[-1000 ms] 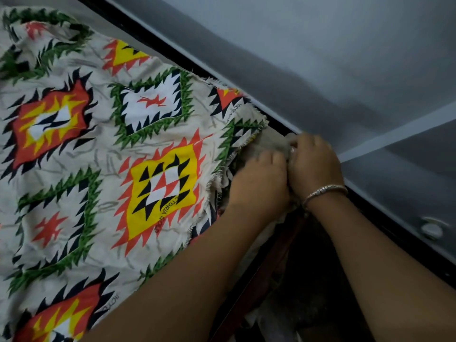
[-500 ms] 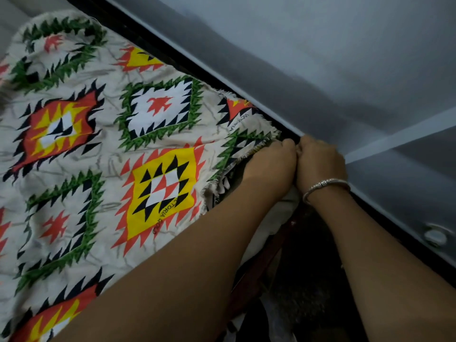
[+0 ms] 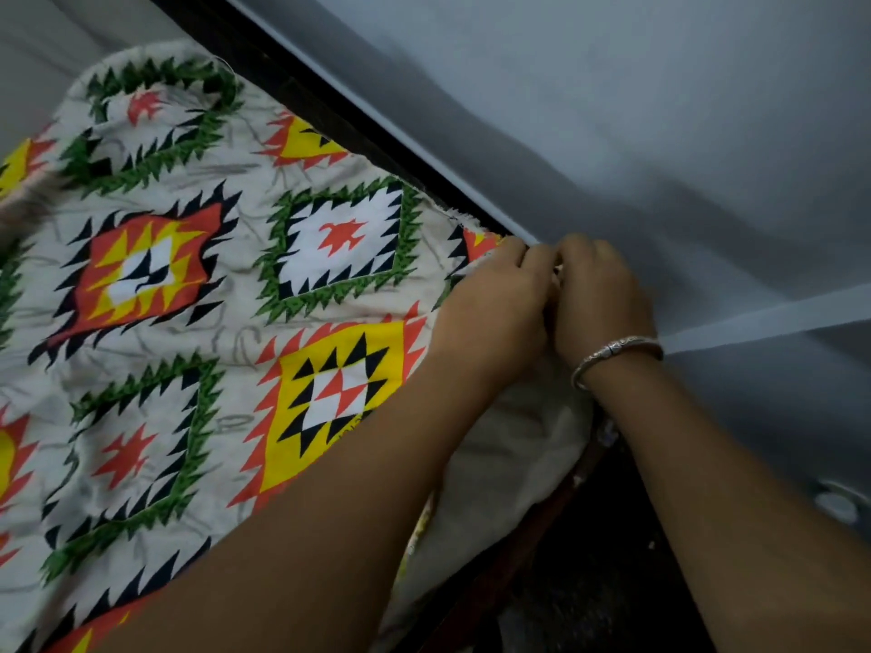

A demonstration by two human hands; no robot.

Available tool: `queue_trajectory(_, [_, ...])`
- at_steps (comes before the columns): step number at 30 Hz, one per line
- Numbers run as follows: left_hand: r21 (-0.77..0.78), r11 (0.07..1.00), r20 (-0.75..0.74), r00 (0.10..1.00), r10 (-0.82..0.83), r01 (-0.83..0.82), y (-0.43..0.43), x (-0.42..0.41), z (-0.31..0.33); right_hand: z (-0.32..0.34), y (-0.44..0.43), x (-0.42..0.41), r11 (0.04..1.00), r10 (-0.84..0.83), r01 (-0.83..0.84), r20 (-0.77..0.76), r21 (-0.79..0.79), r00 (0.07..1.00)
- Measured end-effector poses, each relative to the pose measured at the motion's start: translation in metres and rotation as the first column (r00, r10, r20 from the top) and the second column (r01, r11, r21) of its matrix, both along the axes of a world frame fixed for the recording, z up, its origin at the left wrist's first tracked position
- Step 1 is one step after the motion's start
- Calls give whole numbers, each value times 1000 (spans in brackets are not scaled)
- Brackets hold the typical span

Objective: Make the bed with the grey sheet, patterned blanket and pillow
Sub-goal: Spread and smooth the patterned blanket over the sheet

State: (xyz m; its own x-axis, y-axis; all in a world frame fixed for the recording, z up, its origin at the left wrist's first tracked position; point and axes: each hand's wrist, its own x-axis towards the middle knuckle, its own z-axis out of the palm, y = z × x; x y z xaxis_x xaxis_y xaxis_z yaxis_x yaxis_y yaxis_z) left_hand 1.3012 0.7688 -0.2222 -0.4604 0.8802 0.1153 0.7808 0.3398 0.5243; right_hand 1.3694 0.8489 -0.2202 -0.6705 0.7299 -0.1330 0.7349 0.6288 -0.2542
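The patterned blanket (image 3: 188,322), cream with green, orange and yellow diamond motifs, lies spread over the bed and fills the left of the view. My left hand (image 3: 495,299) and my right hand (image 3: 598,294) are pressed together at its far right corner, by the wall, both clenched on the blanket's edge. A silver bangle sits on my right wrist. A pale cream cloth (image 3: 509,464) hangs below my hands at the bed's side. A strip of grey sheet (image 3: 42,54) shows at the top left. No pillow is in view.
A dark bed frame edge (image 3: 339,120) runs diagonally along the grey wall (image 3: 612,110). A reddish wooden side rail (image 3: 532,534) borders a dark gap on the right. A round white fitting (image 3: 836,501) sits low on the wall.
Both hands have pushed the blanket's corner further toward the wall, so the fold that lay there is now flat. The view has shifted left, showing more blanket.
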Motion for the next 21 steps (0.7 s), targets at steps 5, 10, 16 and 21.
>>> queue_trajectory(5, [-25, 991, -46, 991, 127, -128, -18, -54, 13, 9, -8, -63, 983, 183, -184, 43, 18, 982])
queue_trajectory(10, [-267, 904, -116, 942, 315, -335, -47, -111, 11, 9, -31, -121, 926, 371, -375, 102, 34, 923])
queue_trajectory(16, [-427, 790, -162, 897, 411, -439, -84, -166, -8, -14, -66, -193, 777, 629, -620, 161, -110, 760])
queue_trajectory(21, [-655, 657, -82, 899, 430, -374, -107, -184, -36, -45, -88, -221, 754, 656, -616, 248, -227, 713])
